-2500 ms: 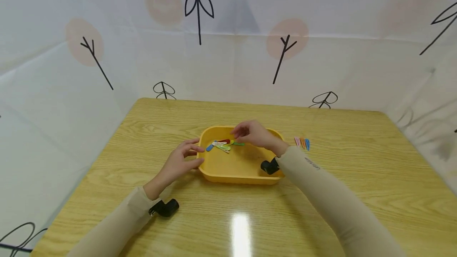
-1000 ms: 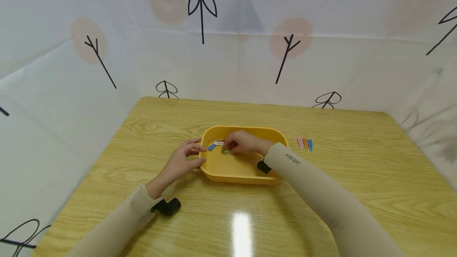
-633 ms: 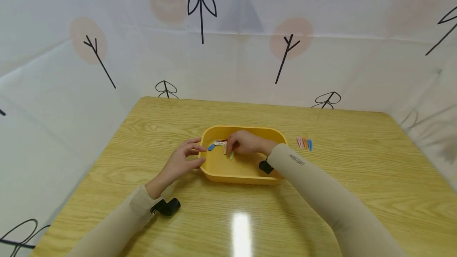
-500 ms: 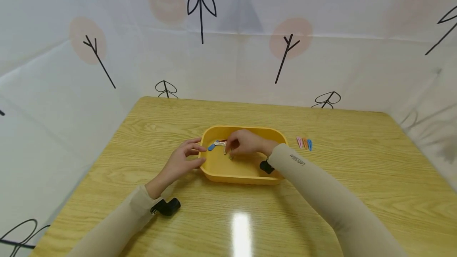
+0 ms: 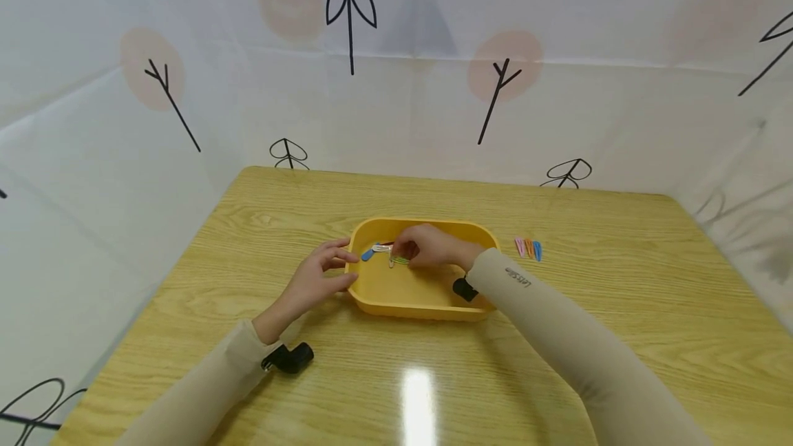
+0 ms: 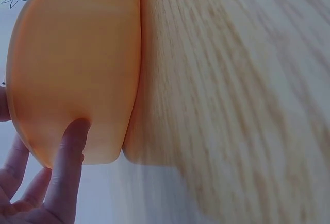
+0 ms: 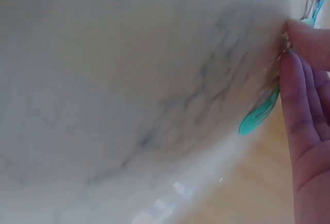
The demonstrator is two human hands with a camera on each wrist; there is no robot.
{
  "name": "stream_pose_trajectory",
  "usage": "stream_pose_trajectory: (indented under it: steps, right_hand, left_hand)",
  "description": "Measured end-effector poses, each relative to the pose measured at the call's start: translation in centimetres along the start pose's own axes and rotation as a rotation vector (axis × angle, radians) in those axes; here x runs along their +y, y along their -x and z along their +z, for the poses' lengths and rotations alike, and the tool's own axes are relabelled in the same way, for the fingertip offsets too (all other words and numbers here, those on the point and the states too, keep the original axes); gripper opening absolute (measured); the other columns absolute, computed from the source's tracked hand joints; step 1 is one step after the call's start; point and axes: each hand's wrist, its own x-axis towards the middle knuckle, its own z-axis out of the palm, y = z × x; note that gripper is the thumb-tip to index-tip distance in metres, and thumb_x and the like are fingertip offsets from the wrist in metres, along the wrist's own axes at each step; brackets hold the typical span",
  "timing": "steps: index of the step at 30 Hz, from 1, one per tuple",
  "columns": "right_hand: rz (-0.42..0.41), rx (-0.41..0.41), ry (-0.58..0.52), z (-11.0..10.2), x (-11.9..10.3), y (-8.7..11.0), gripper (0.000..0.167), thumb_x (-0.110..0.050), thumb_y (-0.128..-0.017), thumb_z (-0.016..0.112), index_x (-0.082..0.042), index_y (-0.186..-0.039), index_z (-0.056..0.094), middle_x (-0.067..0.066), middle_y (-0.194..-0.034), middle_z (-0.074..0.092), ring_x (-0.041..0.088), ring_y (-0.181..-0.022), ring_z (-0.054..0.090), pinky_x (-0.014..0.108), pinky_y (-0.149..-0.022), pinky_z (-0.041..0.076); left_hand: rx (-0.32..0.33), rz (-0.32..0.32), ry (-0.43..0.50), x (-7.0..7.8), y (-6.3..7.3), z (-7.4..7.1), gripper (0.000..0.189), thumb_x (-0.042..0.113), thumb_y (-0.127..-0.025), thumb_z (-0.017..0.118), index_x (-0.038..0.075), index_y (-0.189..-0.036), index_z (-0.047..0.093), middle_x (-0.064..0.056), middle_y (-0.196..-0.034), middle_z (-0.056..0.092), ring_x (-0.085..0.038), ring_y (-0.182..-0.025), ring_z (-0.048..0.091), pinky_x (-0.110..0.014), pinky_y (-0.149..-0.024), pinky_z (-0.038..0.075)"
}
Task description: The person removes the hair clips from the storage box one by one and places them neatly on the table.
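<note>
In the head view, my right hand (image 5: 427, 245) is down inside a yellow plastic tray (image 5: 421, 312), thumb and index finger pinching a yellow-green snap hair clip (image 5: 400, 260). The right wrist view shows those fingertips together at a small metal part, with a green clip (image 7: 260, 116) lying just below. Left of the hand are a blue clip (image 5: 367, 255), a white clip (image 5: 382, 249) and a pale clip (image 5: 391, 261); a red one behind is mostly hidden. My left hand (image 5: 312, 277) rests at the tray's left end, a fingertip (image 6: 78, 126) touching the outer wall.
On the wooden table (image 5: 595, 322), right of the tray, a pink clip (image 5: 520, 247), an orange clip (image 5: 529, 248) and a blue clip (image 5: 537, 251) lie side by side. A patterned white cloth (image 5: 409, 115) hangs behind the table.
My right hand has lowered into the tray and moved left onto the clips. The yellow-green clip under its fingertips has turned from pointing toward me to lying sideways. My left hand stays put.
</note>
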Motion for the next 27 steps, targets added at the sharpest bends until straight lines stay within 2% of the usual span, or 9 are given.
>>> stream_pose_trajectory:
  steps: [8, 13, 17, 23, 27]
  right_hand:
    - [-0.005, -0.027, 0.076, -0.2, -0.1, -0.1, 0.035, 0.014, -0.079, 0.058, -0.003, -0.109, 0.066, 0.003, -0.091, 0.061, 0.013, -0.078, 0.054, 0.022, -0.07, 0.048]
    - [0.012, -0.026, 0.063, -0.1, -0.2, -0.2, 0.04, 0.016, -0.078, 0.053, -0.004, -0.111, 0.066, 0.0, -0.084, 0.058, 0.013, -0.07, 0.047, 0.023, -0.062, 0.042]
    - [0.01, -0.002, 0.044, -0.2, -0.4, -0.1, 0.042, 0.018, -0.079, 0.049, -0.003, -0.11, 0.066, 0.001, -0.083, 0.057, 0.014, -0.071, 0.045, 0.024, -0.063, 0.04]
    - [-0.012, 0.067, -0.011, -0.6, -1.3, 0.2, 0.039, 0.017, -0.079, 0.05, -0.001, -0.109, 0.066, 0.005, -0.087, 0.061, 0.015, -0.077, 0.053, 0.025, -0.071, 0.049]
    - [-0.011, 0.11, -0.06, -1.1, -2.1, 0.5, 0.035, 0.016, -0.08, 0.051, 0.001, -0.109, 0.065, 0.007, -0.088, 0.061, 0.016, -0.079, 0.056, 0.027, -0.073, 0.051]
  left_hand:
    - [0.002, 0.011, -0.002, 0.1, -0.1, 0.0, 0.025, 0.009, -0.082, 0.07, 0.001, -0.106, 0.065, -0.008, -0.141, 0.039, -0.034, -0.109, 0.053, -0.033, -0.08, 0.054]
    - [0.003, 0.022, -0.02, 0.1, -0.1, 0.0, 0.024, 0.01, -0.083, 0.07, 0.001, -0.105, 0.065, -0.008, -0.14, 0.04, -0.033, -0.108, 0.054, -0.035, -0.083, 0.053]
    - [-0.001, 0.021, -0.02, 0.1, -0.1, 0.0, 0.026, 0.011, -0.084, 0.069, 0.0, -0.107, 0.065, -0.007, -0.14, 0.04, -0.033, -0.109, 0.054, -0.036, -0.085, 0.052]
    - [-0.004, 0.014, -0.007, -0.1, -0.1, 0.0, 0.028, 0.01, -0.084, 0.069, -0.002, -0.109, 0.064, -0.009, -0.14, 0.04, -0.034, -0.11, 0.053, -0.037, -0.084, 0.052]
    - [-0.002, 0.016, -0.008, 0.0, 0.0, -0.1, 0.028, 0.009, -0.084, 0.069, -0.003, -0.109, 0.064, -0.009, -0.14, 0.04, -0.035, -0.11, 0.053, -0.037, -0.084, 0.052]
